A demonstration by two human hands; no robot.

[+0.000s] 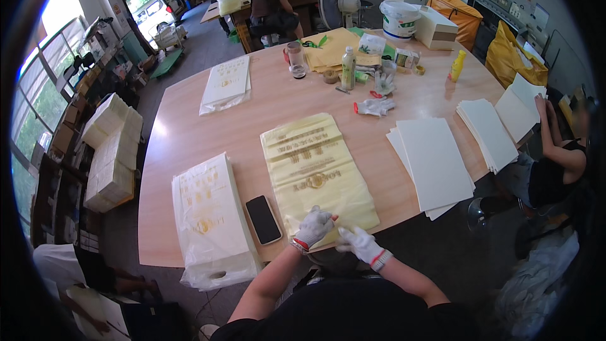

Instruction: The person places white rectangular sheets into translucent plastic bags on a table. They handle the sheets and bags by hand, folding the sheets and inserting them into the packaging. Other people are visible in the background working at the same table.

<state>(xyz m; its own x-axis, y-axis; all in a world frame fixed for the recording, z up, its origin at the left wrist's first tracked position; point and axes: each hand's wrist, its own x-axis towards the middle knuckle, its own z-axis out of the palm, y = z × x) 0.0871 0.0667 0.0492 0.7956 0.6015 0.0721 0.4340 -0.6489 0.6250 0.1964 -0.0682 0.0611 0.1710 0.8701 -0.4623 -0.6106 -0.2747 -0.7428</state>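
White-gloved left hand (pixel 314 226), fingers curled, pinching yellow bag (pixel 317 173)

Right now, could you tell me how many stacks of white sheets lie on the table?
3: one stack right of the yellow bags, one further right, one at the co-worker's hand. Others may be hidden.

On the light wooden table (pixel 189 132) we note a black smartphone (pixel 263 219) lying flat, screen up, near the front edge. Just left of it we see a wrapped white stack of bags in clear plastic (pixel 211 218), overhanging the edge. A second wrapped white stack (pixel 226 84) lies well apart at the far left. To the right we record two fanned piles of white card sheets (pixel 434 164). Mid-table lies a spare white work glove (pixel 375 107); behind it stand a clear plastic bottle (pixel 348 68) and a yellow squeeze bottle (pixel 457 65).
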